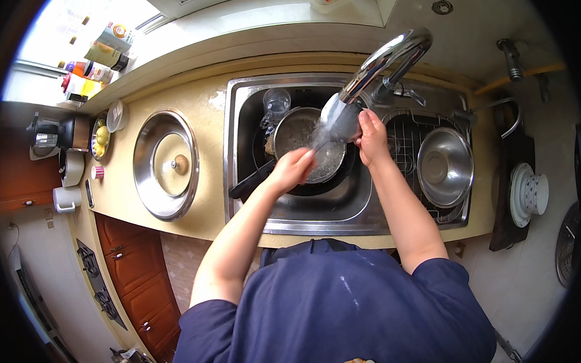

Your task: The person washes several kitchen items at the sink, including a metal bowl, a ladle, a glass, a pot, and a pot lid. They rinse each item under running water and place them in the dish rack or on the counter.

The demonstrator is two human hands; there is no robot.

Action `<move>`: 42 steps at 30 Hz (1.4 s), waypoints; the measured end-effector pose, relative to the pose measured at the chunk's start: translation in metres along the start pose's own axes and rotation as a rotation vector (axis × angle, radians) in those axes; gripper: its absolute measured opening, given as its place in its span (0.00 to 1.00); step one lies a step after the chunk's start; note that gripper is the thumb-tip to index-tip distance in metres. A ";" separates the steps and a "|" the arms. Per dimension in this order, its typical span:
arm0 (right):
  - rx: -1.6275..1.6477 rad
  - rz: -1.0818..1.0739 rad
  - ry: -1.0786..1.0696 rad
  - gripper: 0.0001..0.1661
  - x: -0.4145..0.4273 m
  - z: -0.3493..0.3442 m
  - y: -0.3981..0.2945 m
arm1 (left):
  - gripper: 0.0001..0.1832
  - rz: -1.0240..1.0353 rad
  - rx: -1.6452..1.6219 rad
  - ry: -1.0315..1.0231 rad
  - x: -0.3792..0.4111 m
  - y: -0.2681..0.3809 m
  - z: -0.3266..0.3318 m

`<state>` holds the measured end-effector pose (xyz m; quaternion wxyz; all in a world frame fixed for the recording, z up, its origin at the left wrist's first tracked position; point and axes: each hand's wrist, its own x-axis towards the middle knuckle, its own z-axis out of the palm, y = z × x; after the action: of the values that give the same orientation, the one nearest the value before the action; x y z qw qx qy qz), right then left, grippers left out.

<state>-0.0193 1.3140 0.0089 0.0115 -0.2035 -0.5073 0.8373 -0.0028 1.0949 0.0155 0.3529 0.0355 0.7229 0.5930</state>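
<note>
Under the running chrome faucet (387, 63), a grey ladle-like utensil (344, 124) is held between my hands, partly blurred by the water. My right hand (371, 136) grips its rounded head at the right edge. My left hand (295, 169) is closed around what looks like its thin handle, lower left of the stream. Directly below, a round metal pot (296, 126) catches water in the left basin of the steel sink (320, 214). Beneath that pot lies a dark frying pan, its black handle (254, 179) pointing left. A clear glass (276, 101) stands behind the pot.
On the left counter lies a large steel lid (146, 169), knob up. A steel bowl (446, 166) rests on a wire rack (404, 151) in the right basin. Yellow fruit (101, 135) sits farther left. A dark board (510, 222) and white dishes (523, 195) are at right.
</note>
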 end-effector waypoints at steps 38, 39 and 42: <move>-0.159 -0.011 0.217 0.13 -0.004 -0.007 0.054 | 0.07 0.238 1.045 0.637 -0.099 -0.018 -0.053; -0.384 -0.227 0.190 0.16 -0.003 -0.001 0.054 | 0.07 0.233 1.038 0.645 -0.105 -0.014 -0.050; -1.232 -0.648 0.117 0.26 -0.008 0.010 0.043 | 0.10 0.160 1.035 0.664 -0.118 -0.010 -0.043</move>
<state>-0.0081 1.2826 -0.0210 0.1704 -0.0562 -0.9234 0.3394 0.0657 1.0009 0.0642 0.0006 0.0699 0.9830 0.1699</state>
